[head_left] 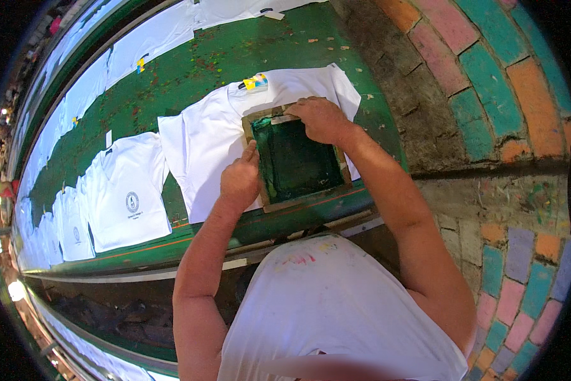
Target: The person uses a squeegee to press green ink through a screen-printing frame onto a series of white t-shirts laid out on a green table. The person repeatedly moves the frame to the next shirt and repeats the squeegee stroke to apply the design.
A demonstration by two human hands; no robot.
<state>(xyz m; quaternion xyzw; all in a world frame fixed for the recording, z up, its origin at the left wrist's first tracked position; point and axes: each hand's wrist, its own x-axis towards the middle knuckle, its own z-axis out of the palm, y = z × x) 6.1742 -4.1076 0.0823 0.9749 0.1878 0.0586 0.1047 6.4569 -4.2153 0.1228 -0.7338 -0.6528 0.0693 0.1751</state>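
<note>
A wooden-framed printing screen (264,208) with dark green mesh lies on a white T-shirt (203,140). My left hand (241,178) is closed on the left side of the frame, its index finger stretched along the wood. At the screen's far edge, my right hand (323,120) is closed on a squeegee (284,119); only a pale strip of it shows beside the fingers. The shirt's collar, with a yellow and blue tag (255,82), lies beyond the screen. The frame hides the part of the shirt beneath it.
A long green table (298,47) carries the shirts. To the left lies a white shirt with a round dark print (130,206), followed by several others. More white shirts (152,51) line the far side. Coloured paving (476,63) is at the right.
</note>
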